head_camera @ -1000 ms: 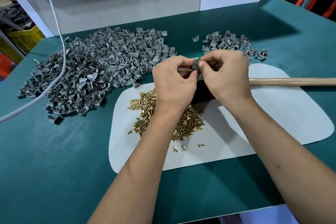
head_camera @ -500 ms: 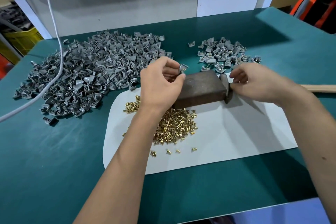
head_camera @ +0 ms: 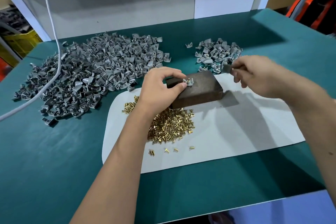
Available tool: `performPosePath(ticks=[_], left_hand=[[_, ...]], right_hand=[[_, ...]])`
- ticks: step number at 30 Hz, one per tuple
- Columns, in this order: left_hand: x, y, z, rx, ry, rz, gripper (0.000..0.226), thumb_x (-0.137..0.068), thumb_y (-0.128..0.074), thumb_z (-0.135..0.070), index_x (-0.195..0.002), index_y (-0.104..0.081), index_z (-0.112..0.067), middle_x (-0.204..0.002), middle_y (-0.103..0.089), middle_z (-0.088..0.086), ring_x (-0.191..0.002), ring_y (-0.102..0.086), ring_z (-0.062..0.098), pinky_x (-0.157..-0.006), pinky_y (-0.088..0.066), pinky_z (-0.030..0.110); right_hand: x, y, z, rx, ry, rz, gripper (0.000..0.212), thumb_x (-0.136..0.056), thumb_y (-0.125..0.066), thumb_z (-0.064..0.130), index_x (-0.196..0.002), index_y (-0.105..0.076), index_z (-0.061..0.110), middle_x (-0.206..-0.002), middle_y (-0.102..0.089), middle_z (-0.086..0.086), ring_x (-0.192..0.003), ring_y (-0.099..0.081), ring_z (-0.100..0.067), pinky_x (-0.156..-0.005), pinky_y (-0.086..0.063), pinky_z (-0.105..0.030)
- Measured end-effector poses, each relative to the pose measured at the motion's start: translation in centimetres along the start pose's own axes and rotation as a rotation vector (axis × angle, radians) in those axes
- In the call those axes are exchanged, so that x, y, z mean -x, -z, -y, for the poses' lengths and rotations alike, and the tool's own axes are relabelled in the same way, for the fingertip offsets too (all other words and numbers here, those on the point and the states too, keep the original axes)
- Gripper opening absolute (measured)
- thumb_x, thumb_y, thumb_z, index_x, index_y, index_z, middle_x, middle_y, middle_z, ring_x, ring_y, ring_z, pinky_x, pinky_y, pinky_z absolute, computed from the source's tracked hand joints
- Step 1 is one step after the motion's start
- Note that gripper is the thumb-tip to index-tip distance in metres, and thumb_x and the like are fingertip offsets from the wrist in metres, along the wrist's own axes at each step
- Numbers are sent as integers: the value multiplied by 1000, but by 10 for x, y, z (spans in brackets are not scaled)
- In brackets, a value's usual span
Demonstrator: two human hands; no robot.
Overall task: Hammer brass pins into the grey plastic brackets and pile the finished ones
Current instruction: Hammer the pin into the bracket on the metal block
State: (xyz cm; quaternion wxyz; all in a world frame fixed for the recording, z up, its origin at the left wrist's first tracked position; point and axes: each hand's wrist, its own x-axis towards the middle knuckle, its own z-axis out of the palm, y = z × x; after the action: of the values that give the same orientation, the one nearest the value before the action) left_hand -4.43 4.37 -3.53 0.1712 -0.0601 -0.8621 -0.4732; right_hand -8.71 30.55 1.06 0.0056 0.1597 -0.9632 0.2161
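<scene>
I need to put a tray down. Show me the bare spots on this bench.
Free: white mat right of the brass pins; green top near the front edge. Crowded: big bracket heap, small pile, dark block.

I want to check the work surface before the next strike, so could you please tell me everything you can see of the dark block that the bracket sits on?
The dark block is a brown, rectangular slab that looks like worn metal or hard wood; which one I cannot tell. It lies flat at the far edge of the white mat, turned slightly askew. On its top sits one grey bracket with a brass pin standing up in it, pinched by the left hand. The loose brass pins lie against its near side.
</scene>
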Motion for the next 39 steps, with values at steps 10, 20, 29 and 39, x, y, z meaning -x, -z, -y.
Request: performPosePath(ticks=[10, 20, 29, 39], left_hand=[[0, -2, 0, 141, 114, 4, 10, -78, -84, -9, -78, -77, -17, -107, -76, -4, -107, -69, 9, -102, -52, 45], [-1, -3, -2, 170, 167, 27, 10, -79, -84, -8, -77, -78, -16, -107, -75, -1, -104, -70, 11, -98, -55, 46], [-2, -2, -7, 184, 195, 32, 13, -79, -84, -7, -77, -78, -18, -108, -75, -1, -102, -71, 10, -98, -56, 43], [-2, -2, -7, 177, 204, 31, 13, -79, -84, -7, -77, -78, -18, -110, -74, 0, -105, -70, 8, -100, -56, 41]], right_hand=[[4, -1, 55, -68, 158, -111, 32, -102, -55, 33, -71, -53, 24, -70, -68, 4, -69, -62, -16, -68, -48, -30], [9, -12, 75, 48, 260, -333, 28, -105, -42, 43, -106, -59, 20, -90, -70, -3, -84, -63, -38, -67, -46, -40], [7, -7, 74, 77, 191, -320, 27, -105, -43, 42, -105, -59, 21, -97, -70, -11, -90, -62, -42, -70, -48, -42], [8, -13, 75, 197, 157, -325, 25, -105, -42, 42, -102, -54, 20, -86, -64, -12, -85, -61, -43, -64, -34, -37]])
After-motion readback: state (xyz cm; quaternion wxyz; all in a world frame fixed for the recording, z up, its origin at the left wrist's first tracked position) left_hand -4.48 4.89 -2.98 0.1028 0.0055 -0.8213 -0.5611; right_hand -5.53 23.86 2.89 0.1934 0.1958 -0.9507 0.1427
